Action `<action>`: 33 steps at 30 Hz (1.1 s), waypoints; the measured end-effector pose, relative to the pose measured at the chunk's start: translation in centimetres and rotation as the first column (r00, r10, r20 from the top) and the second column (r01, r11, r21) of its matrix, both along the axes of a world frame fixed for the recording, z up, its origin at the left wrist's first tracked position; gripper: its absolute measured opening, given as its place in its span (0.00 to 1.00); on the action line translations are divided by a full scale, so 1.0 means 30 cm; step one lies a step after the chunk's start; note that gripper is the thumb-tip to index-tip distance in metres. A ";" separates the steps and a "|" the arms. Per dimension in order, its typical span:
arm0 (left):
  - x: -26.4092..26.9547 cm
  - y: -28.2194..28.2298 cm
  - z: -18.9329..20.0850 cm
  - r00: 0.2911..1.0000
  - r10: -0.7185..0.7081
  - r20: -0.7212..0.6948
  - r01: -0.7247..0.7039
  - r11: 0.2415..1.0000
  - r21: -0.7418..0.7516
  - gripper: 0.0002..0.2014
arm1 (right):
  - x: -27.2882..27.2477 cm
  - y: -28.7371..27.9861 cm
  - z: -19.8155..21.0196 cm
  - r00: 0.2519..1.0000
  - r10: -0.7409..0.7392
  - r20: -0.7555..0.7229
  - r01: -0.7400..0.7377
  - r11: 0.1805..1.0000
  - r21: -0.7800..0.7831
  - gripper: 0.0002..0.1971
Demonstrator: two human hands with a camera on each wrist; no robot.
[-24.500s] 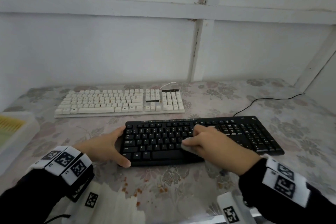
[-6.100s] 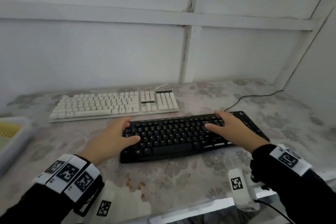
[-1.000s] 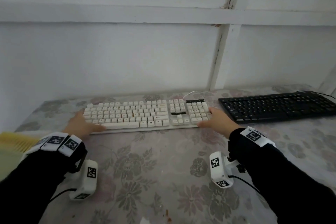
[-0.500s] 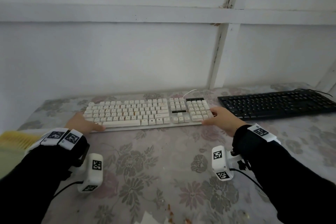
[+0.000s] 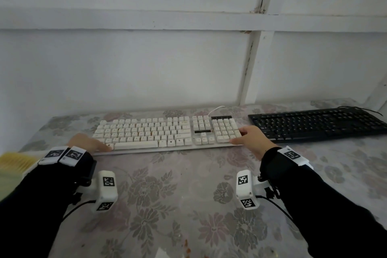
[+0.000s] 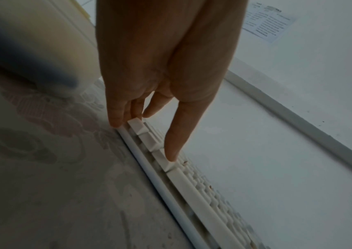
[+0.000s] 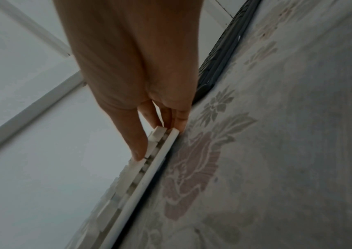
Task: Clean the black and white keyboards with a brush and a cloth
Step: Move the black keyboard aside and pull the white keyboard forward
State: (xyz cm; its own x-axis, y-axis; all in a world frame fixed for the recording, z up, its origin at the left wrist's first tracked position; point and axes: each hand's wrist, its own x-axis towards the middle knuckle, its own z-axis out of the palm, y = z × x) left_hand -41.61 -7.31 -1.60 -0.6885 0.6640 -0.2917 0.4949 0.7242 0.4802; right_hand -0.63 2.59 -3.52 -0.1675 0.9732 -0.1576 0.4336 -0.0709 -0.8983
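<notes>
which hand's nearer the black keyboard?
Right. The right hand grips the white keyboard's end beside the black keyboard; the left hand holds the far end.

L hand (image 6: 166, 67) is seen gripping white keyboard (image 6: 192, 193) at its end: thumb (image 6: 175, 143) is laid on a front-row key, other fingers (image 6: 117, 114) at corner edge. Floral tablecloth (image 6: 53, 185) lies beneath.

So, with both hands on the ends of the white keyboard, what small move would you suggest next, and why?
Probably slide the white keyboard toward the near edge: left hand and right hand grip its ends, it lies far back, and the black keyboard sits aside.
</notes>
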 end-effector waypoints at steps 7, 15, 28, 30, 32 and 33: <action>0.014 0.018 -0.013 1.000 0.003 0.005 -0.003 0.999 -0.033 0.33 | -0.017 0.003 -0.003 0.997 0.004 0.073 -0.006 0.999 0.031 0.16; 0.017 0.007 0.003 1.000 -0.005 0.020 0.006 0.999 -0.034 0.42 | -0.030 0.041 -0.018 0.990 -0.032 0.137 0.034 0.999 -0.010 0.23; 0.036 -0.015 0.022 0.999 -0.040 0.027 0.042 0.995 -0.093 0.40 | 0.028 0.056 0.021 0.983 0.099 0.157 -0.087 0.993 -0.082 0.22; 0.054 -0.027 0.018 0.998 -0.051 0.027 0.053 0.995 -0.080 0.41 | 0.058 0.037 0.019 0.982 0.102 0.156 -0.092 0.993 -0.070 0.24; 0.079 -0.044 0.016 0.997 -0.066 0.026 0.068 0.995 -0.067 0.41 | 0.085 0.007 0.019 0.984 0.101 0.147 -0.093 0.994 -0.060 0.24; 0.091 -0.054 0.016 0.997 -0.075 0.021 0.076 0.996 -0.055 0.41 | 0.099 -0.008 0.018 0.984 0.097 0.147 -0.089 0.994 -0.057 0.23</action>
